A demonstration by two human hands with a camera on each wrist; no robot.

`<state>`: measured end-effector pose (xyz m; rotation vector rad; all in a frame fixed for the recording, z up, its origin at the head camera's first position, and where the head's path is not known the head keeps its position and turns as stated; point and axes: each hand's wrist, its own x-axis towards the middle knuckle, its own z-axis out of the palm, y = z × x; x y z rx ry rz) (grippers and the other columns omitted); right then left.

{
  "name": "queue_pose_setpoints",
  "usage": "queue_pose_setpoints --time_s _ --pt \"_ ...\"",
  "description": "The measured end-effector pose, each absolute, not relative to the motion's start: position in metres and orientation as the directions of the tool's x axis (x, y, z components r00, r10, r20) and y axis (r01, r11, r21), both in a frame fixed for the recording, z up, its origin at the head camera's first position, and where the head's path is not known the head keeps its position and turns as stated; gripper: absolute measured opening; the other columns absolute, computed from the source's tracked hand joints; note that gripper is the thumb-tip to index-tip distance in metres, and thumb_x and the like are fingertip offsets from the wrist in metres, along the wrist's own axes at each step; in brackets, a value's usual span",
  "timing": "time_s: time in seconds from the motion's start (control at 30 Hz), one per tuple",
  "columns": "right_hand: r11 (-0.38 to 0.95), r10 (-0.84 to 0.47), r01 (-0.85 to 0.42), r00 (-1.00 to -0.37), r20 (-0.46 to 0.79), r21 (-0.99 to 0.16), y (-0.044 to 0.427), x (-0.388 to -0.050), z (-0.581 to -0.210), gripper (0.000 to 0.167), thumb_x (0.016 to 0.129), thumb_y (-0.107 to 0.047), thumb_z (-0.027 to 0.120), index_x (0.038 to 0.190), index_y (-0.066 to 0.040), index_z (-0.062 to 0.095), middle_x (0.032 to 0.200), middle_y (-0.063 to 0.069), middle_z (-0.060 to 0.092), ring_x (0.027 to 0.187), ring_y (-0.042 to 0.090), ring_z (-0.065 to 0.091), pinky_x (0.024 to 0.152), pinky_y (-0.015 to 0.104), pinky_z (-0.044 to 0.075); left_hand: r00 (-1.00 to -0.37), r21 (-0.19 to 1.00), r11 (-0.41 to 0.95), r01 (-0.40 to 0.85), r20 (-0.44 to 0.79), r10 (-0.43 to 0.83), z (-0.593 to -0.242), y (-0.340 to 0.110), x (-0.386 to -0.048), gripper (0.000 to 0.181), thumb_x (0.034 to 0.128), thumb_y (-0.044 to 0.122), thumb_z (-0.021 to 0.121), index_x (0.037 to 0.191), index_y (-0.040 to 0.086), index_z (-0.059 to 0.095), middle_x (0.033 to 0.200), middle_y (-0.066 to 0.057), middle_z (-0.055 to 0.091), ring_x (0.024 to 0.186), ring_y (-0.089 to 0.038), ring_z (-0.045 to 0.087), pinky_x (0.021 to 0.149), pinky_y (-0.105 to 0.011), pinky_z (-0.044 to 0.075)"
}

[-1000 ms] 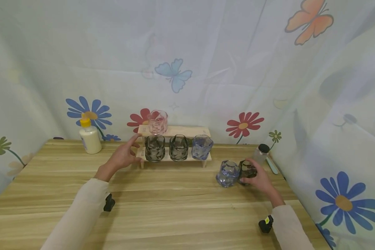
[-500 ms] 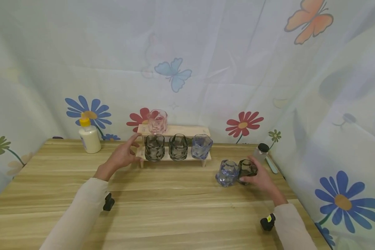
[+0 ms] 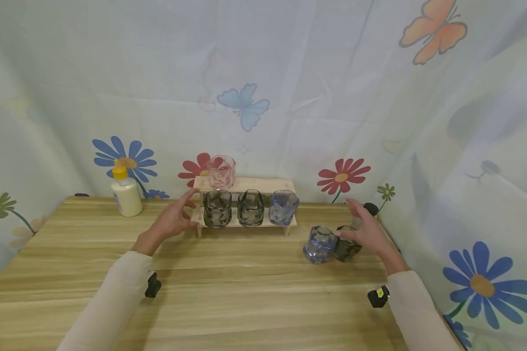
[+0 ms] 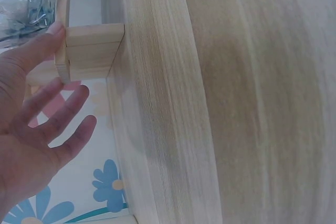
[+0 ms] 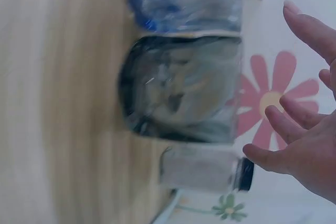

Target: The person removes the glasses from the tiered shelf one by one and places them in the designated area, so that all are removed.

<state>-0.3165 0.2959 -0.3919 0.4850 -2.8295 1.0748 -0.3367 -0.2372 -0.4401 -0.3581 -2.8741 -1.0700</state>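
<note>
My left hand (image 3: 174,218) is at the left end of a two-tier wooden rack (image 3: 263,184). Its thumb and a finger touch the shelf end, the other fingers spread apart. On the lower tier stand two dark grey glasses (image 3: 217,209) (image 3: 251,208) and a blue glass (image 3: 283,208). A pink glass (image 3: 221,173) sits on the upper tier. My right hand (image 3: 371,236) hovers, fingers spread, just above a dark grey glass (image 5: 184,90) on the table. Touching that glass or close beside it is a blue glass form (image 3: 320,245); whether it is a stack I cannot tell.
Behind the right hand stands a clear jar (image 5: 202,169) with a black lid, beside a pale blue-green handle (image 5: 167,208). A cream bottle (image 3: 127,195) with a yellow cap is at the back left of the wooden table (image 3: 246,302). Printed curtains border the back and sides.
My right hand has let go of the dark grey glass and risen above it, fingers opening. That glass stays beside the blue one. The left hand has not visibly moved.
</note>
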Motion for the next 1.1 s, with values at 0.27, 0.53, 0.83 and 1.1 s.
queue_pose_setpoints --time_s 0.27,0.53,0.83,1.1 --pt "0.687 -0.308 -0.391 -0.920 0.241 -0.613 0.263 -0.328 -0.375 0.092 0.082 -0.023 0.084 0.156 -0.014 0.031 0.156 0.022 0.038 0.141 0.046 0.038 0.107 0.065 0.039 -0.969 0.646 0.723 0.244 0.134 0.206 -0.441 -0.235 -0.337 0.102 0.0808 0.016 0.084 0.159 0.020 0.018 0.135 -0.029 0.057 0.097 -0.040 0.069 0.081 -0.053 0.056" --pt "0.651 -0.412 -0.458 -0.883 0.225 -0.605 0.223 -0.346 -0.356 0.092 0.081 -0.030 0.084 0.156 -0.022 0.031 0.158 0.015 0.037 0.141 0.043 0.040 0.107 0.067 0.037 -0.970 0.639 0.730 0.243 0.134 0.205 -0.441 -0.235 -0.337 0.101 0.0808 0.016 0.084 0.158 0.019 0.018 0.134 -0.029 0.057 0.097 -0.040 0.069 0.081 -0.053 0.056" --pt "0.624 -0.458 -0.507 -0.854 0.247 -0.594 0.180 -0.364 -0.344 0.088 0.082 -0.030 0.084 0.155 -0.021 0.035 0.157 0.016 0.039 0.141 0.041 0.042 0.108 0.065 0.038 -0.973 0.645 0.729 0.228 0.126 0.193 -0.442 -0.236 -0.337 0.102 0.0805 0.016 0.084 0.159 0.020 0.018 0.135 -0.029 0.056 0.097 -0.039 0.068 0.081 -0.053 0.057" --pt "0.566 -0.524 -0.539 -0.819 0.233 -0.624 0.146 -0.379 -0.338 0.086 0.085 -0.027 0.081 0.156 -0.021 0.033 0.158 0.018 0.035 0.141 0.043 0.040 0.109 0.065 0.036 -0.972 0.645 0.727 0.234 0.131 0.197 -0.441 -0.238 -0.338 0.103 0.0798 0.017 0.085 0.159 0.021 0.018 0.135 -0.028 0.057 0.096 -0.038 0.069 0.078 -0.051 0.057"
